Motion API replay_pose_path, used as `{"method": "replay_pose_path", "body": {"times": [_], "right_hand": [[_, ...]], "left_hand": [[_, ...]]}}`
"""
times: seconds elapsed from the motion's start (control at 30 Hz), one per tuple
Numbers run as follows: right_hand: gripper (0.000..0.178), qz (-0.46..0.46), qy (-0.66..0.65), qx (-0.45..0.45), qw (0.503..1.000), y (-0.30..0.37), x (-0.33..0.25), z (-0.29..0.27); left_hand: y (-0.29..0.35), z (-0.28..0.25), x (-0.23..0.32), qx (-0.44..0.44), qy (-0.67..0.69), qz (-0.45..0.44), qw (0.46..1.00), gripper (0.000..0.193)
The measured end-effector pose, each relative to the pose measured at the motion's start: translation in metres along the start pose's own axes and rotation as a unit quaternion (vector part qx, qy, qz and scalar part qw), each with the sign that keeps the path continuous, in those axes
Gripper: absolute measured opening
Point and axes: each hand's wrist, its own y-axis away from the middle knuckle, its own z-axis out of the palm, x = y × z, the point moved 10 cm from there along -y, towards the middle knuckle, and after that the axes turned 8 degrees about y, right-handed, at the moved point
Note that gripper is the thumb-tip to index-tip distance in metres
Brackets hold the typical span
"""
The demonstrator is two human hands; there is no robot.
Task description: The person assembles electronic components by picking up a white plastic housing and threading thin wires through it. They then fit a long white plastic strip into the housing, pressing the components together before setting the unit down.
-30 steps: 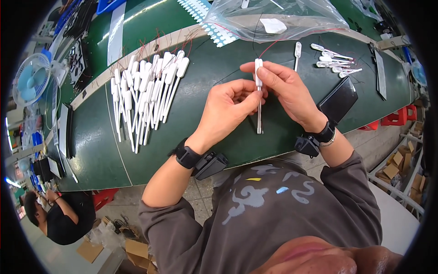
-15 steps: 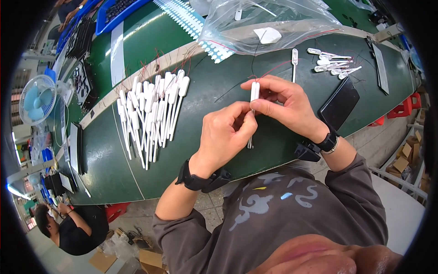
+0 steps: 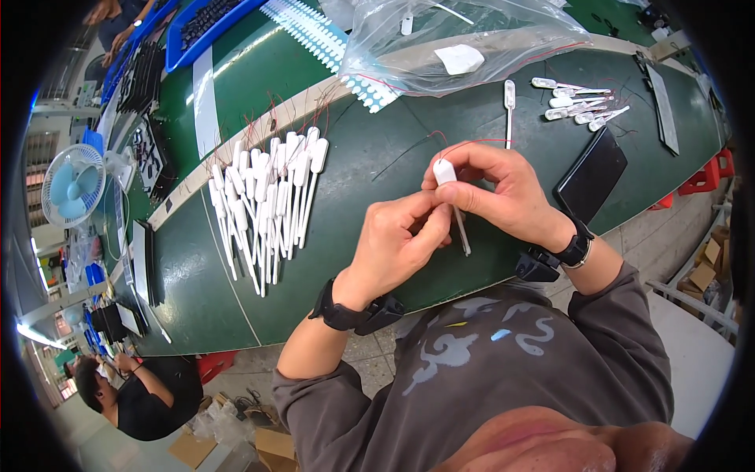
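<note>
Between my hands is a white paddle-shaped plastic part (image 3: pixel 444 171) with a thin stem pointing down toward me. Fine red and dark wires come off its head end. My right hand (image 3: pixel 507 189) pinches the head between thumb and fingers. Closed around the part near where the stem begins is my left hand (image 3: pixel 393 248), its fingertips touching those of the right; they cover that section. To the left lies a pile of similar white wired parts (image 3: pixel 271 181), stems toward me. One more such part (image 3: pixel 510 98) rests beyond my right hand.
Several parts with see-through heads (image 3: pixel 578 102) lie at the far right, near a black phone-like slab (image 3: pixel 591 175). A clear plastic bag (image 3: pixel 503 47) and a dotted sheet (image 3: pixel 311 39) are at the back. A blue tray (image 3: pixel 177 47) stands far left; a co-worker (image 3: pixel 149 393) sits lower left.
The part in my hands has turned from its narrow edge to its broad face, and its stem now slants to the right. Both hands have kept their hold.
</note>
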Motion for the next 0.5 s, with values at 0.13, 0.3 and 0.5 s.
{"method": "replay_pose_path", "body": {"times": [0.13,0.3,0.5], "right_hand": [[0.020,0.070,0.015,-0.020,0.997,0.004,0.009,-0.002],[0.021,0.013,0.091,-0.058,0.994,0.003,-0.002,0.011],[0.020,-0.048,0.123,-0.040,0.990,0.002,-0.012,0.013]], "left_hand": [[0.004,-0.026,0.043,0.051,-0.096,0.164,0.981,0.015],[0.015,-0.030,0.084,0.151,-0.235,0.370,0.886,0.042],[0.004,-0.041,0.047,0.125,0.007,0.250,0.960,0.067]]}}
